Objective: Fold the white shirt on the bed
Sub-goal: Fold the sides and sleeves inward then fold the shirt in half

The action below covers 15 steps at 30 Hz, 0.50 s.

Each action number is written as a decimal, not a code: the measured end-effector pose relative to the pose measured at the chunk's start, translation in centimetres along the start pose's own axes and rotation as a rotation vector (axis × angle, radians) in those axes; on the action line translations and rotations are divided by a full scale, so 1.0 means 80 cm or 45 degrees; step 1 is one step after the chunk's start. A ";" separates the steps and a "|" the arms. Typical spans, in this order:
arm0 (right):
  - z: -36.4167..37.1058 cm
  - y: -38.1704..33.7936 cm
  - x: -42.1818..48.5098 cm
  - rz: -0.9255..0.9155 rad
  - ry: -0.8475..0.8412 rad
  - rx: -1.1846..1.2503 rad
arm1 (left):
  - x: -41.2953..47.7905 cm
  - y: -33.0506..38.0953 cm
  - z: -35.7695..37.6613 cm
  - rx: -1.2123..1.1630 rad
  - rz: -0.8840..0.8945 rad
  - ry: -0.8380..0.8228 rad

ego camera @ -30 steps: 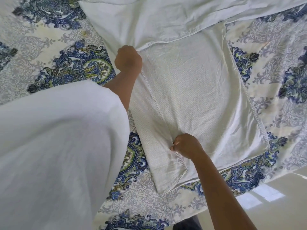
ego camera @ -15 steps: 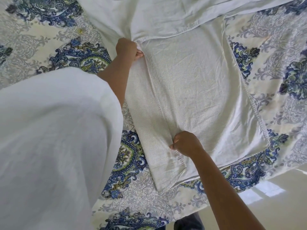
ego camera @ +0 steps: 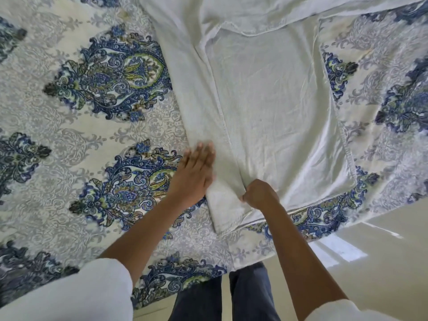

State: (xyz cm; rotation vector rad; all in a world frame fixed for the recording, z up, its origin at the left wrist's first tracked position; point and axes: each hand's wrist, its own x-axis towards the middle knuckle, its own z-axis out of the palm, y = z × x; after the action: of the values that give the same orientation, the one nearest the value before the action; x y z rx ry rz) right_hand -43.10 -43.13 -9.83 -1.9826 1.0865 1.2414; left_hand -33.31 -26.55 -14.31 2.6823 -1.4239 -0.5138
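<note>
White shirt (ego camera: 266, 93) under flat left hand (ego camera: 194, 174) (right hand (ego camera: 259, 193) pinching fold)

Home bedroom: bed (ego camera: 69, 135) w/ blue paisley cover, pale tiled floor (ego camera: 382, 262) beside it.

I see the shirt (ego camera: 273, 107) lying on the bed (ego camera: 69, 126) near its front-right corner, left side folded over onto the middle. My left hand (ego camera: 194, 174) rests on the fold's left edge, my right hand (ego camera: 259, 193) grips its right edge, nearer the hem.
</note>
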 end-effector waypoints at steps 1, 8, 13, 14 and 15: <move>0.000 0.000 -0.002 0.035 0.011 0.003 | -0.011 0.007 0.005 0.003 0.056 -0.006; -0.005 -0.001 -0.012 0.066 -0.006 -0.146 | -0.065 0.023 0.003 -0.041 -0.083 0.023; -0.012 -0.007 -0.006 -0.092 0.072 -0.056 | -0.043 0.017 -0.011 0.027 -0.043 0.164; -0.011 -0.006 -0.004 -0.126 0.092 -0.038 | -0.044 0.017 -0.010 0.030 -0.025 0.182; -0.012 -0.004 -0.003 -0.151 0.090 -0.021 | -0.045 0.017 -0.009 0.029 -0.019 0.195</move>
State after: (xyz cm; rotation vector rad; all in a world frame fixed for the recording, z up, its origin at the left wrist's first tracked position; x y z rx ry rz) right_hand -42.43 -43.66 -9.20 -2.0853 0.9797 1.1292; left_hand -35.99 -24.47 -12.42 2.6856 -1.3774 -0.2877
